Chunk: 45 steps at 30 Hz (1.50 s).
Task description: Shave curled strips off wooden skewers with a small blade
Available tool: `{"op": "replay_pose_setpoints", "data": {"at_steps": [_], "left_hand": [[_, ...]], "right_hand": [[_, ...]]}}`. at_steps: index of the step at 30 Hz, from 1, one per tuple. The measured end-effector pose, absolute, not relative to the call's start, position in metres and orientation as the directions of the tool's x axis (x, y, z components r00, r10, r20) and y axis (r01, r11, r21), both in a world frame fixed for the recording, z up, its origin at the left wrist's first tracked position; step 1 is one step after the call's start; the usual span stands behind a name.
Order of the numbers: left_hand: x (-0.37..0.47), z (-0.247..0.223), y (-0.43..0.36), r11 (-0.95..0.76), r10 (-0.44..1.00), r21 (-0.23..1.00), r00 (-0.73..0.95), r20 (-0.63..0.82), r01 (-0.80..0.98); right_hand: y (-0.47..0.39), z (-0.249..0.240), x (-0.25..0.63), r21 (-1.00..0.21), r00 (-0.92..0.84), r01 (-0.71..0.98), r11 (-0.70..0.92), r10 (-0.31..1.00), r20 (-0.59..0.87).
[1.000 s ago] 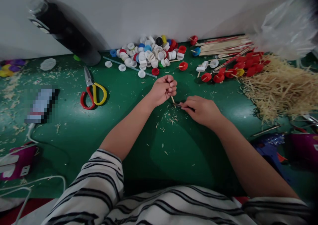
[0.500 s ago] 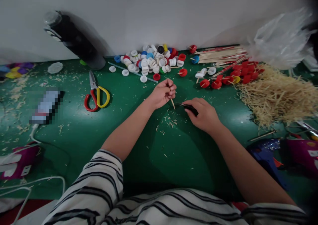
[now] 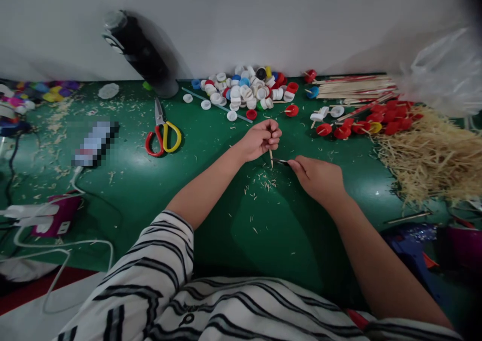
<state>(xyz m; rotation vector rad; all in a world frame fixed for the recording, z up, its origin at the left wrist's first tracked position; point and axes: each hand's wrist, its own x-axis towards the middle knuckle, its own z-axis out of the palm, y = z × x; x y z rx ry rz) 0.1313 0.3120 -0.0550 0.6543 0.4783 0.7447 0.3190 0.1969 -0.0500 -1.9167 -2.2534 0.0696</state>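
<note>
My left hand [image 3: 260, 141] is closed round a thin wooden stick [image 3: 271, 158] whose pointed end sticks out downward below the fingers. From the right, my right hand [image 3: 320, 180] grips a small dark-handled knife [image 3: 281, 161], most of its handle hidden in the palm. The blade's tip lies at the side of the stick, close to its point. Below them, small wood shavings [image 3: 268, 184] are scattered on the green tabletop [image 3: 241, 250].
Behind my hands is a heap of bottle caps [image 3: 244, 91]. Scissors [image 3: 162, 132], a phone [image 3: 95, 142] and a black bottle [image 3: 141, 52] stand left. Rightward lie red caps on sticks [image 3: 391, 117], wooden sticks [image 3: 354, 87], straw-like shavings [image 3: 433, 160] and a blue tool [image 3: 410, 250].
The view has swung left, so things appear further right. My right hand has turned, hiding more of the knife handle, and the blade has come against or very near the stick.
</note>
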Motion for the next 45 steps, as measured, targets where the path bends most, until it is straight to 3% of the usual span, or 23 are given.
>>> {"op": "replay_pose_setpoints", "data": {"at_steps": [7, 15, 23, 29, 35, 45], "left_hand": [[0.132, -0.06, 0.313, 0.502, 0.75, 0.725, 0.655, -0.094, -0.472], [0.132, -0.053, 0.311, 0.495, 0.749, 0.759, 0.651, -0.124, -0.424], [0.121, -0.048, 0.319, 0.502, 0.765, 0.747, 0.627, -0.149, -0.435], [0.095, -0.046, 0.341, 0.534, 0.784, 0.715, 0.581, -0.219, -0.451], [0.074, -0.051, 0.356, 0.534, 0.787, 0.678, 0.589, -0.182, -0.505], [0.07, -0.056, 0.356, 0.597, 0.727, 0.652, 0.66, -0.191, -0.468]], "right_hand": [[0.201, -0.055, 0.3, -0.018, -0.154, 0.987, 0.159, 0.973, 0.174], [0.204, -0.058, 0.298, -0.034, -0.221, 0.972, 0.233, 0.954, 0.202], [0.219, -0.051, 0.29, 0.063, -0.157, 0.986, 0.156, 0.988, 0.01], [0.254, -0.052, 0.264, 0.001, -0.244, 0.97, 0.244, 0.969, 0.044], [0.282, -0.051, 0.245, 0.022, -0.265, 0.964, 0.264, 0.962, 0.07], [0.288, -0.051, 0.248, 0.111, -0.353, 0.929, 0.352, 0.935, -0.011]]}}
